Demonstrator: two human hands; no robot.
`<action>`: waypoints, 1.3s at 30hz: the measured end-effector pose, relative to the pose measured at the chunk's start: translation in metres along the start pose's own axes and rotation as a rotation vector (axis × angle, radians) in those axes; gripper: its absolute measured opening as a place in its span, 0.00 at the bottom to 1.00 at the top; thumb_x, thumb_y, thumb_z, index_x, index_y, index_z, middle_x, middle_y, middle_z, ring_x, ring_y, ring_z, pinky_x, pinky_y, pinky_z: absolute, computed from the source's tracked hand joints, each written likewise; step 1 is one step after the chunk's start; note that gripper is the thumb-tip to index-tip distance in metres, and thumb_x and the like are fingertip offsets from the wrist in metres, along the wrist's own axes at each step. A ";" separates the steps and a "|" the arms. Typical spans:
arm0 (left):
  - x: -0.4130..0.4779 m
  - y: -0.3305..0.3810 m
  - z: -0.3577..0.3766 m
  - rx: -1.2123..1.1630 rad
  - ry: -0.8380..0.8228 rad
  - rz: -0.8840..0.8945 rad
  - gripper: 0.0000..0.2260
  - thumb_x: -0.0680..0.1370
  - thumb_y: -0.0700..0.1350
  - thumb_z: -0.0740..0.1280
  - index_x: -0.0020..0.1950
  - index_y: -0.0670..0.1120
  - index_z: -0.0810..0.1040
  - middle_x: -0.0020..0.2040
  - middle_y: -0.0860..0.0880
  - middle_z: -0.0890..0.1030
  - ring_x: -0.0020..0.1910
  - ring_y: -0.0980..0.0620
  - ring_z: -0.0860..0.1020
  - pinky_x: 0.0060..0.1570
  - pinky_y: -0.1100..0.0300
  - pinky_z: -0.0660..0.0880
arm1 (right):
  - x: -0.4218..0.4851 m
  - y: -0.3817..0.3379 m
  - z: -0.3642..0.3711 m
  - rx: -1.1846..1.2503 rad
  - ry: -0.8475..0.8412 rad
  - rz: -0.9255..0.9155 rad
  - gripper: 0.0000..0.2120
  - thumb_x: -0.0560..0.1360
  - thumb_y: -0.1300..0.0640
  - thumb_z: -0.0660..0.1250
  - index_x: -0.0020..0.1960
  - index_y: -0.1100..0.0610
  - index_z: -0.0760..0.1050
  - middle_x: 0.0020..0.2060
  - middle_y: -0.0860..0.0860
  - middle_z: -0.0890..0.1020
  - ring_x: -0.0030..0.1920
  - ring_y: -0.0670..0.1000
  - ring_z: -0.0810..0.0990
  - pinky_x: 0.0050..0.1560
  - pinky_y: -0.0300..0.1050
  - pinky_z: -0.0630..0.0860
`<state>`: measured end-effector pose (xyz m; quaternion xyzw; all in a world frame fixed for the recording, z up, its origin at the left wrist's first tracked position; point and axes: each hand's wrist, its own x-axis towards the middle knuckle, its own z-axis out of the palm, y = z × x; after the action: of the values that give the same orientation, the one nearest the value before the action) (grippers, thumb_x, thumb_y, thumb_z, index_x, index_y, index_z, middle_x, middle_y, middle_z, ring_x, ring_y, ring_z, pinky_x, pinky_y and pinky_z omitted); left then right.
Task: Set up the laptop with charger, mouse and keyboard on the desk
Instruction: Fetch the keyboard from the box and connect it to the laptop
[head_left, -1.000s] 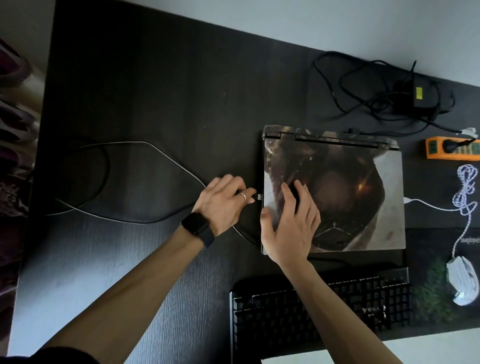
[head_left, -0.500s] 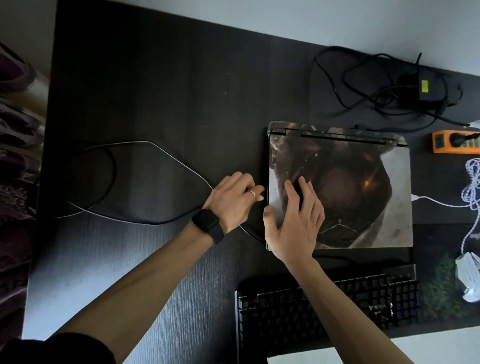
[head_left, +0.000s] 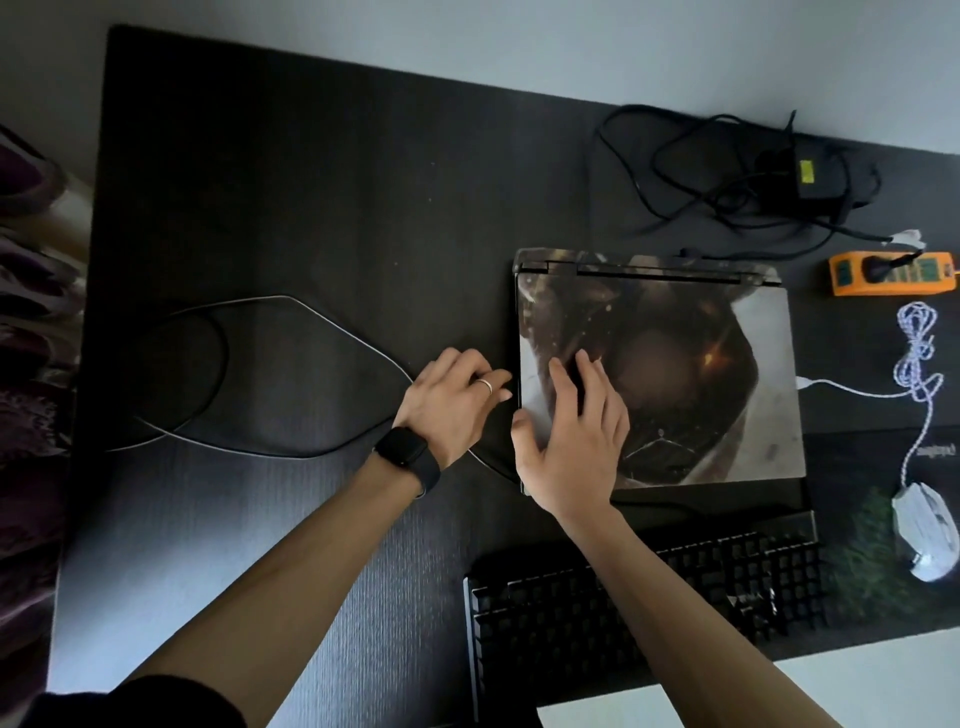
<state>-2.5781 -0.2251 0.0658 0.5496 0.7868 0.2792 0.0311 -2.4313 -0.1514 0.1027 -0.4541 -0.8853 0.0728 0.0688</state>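
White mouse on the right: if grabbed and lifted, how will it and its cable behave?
The white mouse probably lifts easily: small, hand-sized shell. Its braided cable looks floppy, bundled in loose loops, so it would likely trail and drag. The cable's end sits at the laptop edge, so it may tug.

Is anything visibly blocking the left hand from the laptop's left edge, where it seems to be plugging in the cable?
Nothing visible does. The left hand has its fingertips right at the left edge of the closed laptop, with the cable trailing away over the desk. The right hand rests flat on the lid. The plug itself is hidden.
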 end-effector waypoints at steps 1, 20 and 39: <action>0.000 0.002 -0.002 0.011 -0.015 -0.016 0.13 0.79 0.52 0.63 0.55 0.49 0.84 0.45 0.50 0.78 0.44 0.49 0.74 0.38 0.54 0.77 | 0.000 0.000 -0.001 0.014 -0.001 -0.002 0.30 0.73 0.44 0.65 0.72 0.54 0.72 0.75 0.56 0.69 0.76 0.57 0.64 0.74 0.58 0.61; -0.160 0.179 -0.054 -0.010 -0.401 -0.902 0.28 0.79 0.57 0.61 0.77 0.51 0.60 0.66 0.45 0.69 0.64 0.41 0.67 0.58 0.44 0.72 | -0.137 0.250 -0.121 0.176 -0.338 0.519 0.32 0.76 0.47 0.71 0.72 0.62 0.66 0.74 0.60 0.65 0.73 0.66 0.62 0.71 0.61 0.62; -0.145 0.223 -0.046 0.129 -0.643 -0.913 0.62 0.61 0.55 0.81 0.72 0.71 0.33 0.79 0.42 0.39 0.75 0.37 0.55 0.71 0.42 0.63 | -0.164 0.304 -0.120 0.145 -0.486 0.363 0.49 0.70 0.36 0.73 0.81 0.52 0.53 0.79 0.58 0.58 0.72 0.68 0.61 0.72 0.58 0.61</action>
<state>-2.3484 -0.3184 0.1725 0.2113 0.9113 0.0070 0.3533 -2.0729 -0.1012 0.1534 -0.5682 -0.7726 0.2532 -0.1270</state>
